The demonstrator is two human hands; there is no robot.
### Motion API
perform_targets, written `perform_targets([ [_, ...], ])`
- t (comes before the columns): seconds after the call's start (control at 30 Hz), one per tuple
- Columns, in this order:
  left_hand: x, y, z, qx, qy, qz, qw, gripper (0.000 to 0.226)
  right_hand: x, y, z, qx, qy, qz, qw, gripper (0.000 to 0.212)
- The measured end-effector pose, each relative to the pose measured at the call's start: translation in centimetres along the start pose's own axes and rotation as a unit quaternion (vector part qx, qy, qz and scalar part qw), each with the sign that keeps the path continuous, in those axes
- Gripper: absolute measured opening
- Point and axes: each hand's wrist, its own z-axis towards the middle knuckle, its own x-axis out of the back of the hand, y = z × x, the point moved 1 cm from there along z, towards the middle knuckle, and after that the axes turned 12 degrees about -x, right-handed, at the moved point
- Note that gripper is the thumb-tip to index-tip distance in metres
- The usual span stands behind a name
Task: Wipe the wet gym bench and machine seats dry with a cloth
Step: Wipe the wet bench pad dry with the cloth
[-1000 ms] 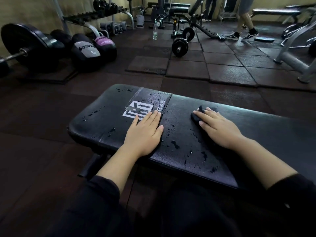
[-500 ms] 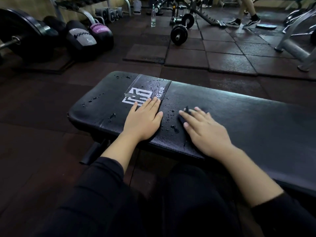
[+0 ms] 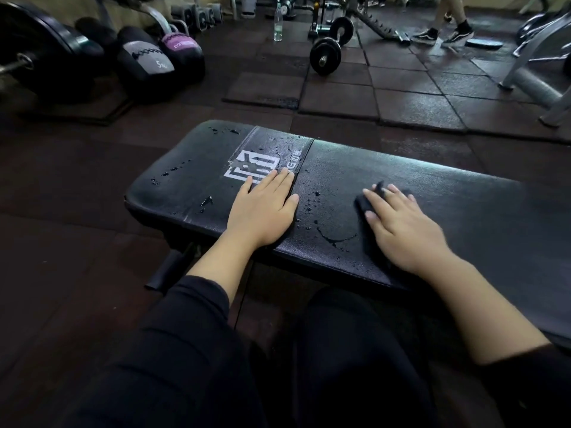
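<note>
On the gym's rubber floor, the black bench point(image 3: 401, 177) carries droplets between the flat, straight-fingered left hand point(image 3: 262, 211) and the right hand point(image 3: 404, 223) pressing a dark cloth point(image 3: 364, 205) with spread fingers.

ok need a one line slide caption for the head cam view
Right hand presses a dark cloth flat on the wet black bench while the left hand rests beside the white logo.

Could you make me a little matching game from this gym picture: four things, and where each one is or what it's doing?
1. left hand
2. right hand
3. water bottle
4. dumbbell

a. stands upright on the floor
b. lies on the floor
c. presses the cloth flat
d. rests by the white logo

Pairs: 1-d, 2-c, 3-a, 4-b
</note>
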Motion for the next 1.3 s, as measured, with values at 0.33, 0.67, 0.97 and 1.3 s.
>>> perform_targets([
  [0.33, 0.0, -0.2, -0.1, -0.004, 0.004, -0.008, 1.000, 0.053, -1.4, -1.1, -6.5, 0.162, 0.052, -0.027, 0.985, 0.049],
  [0.67, 0.1, -0.1, 0.0, -0.001, 0.006, -0.005, 1.000, 0.052, -0.7, -2.9, -1.4, 0.108, 0.021, -0.018, 0.994, 0.048],
  [0.97, 0.2, -0.8, 0.0, -0.002, 0.036, -0.104, 0.994, 0.047, -1.2, 0.5, -7.1, 0.349, 0.044, -0.075, 0.933, 0.048],
  [1.3, 1.9, -5.0, -3.4, 0.011, 0.050, 0.014, 0.999, 0.049, 0.0, -0.3, 1.0, 0.164, -0.003, 0.125, 0.979, 0.039],
])
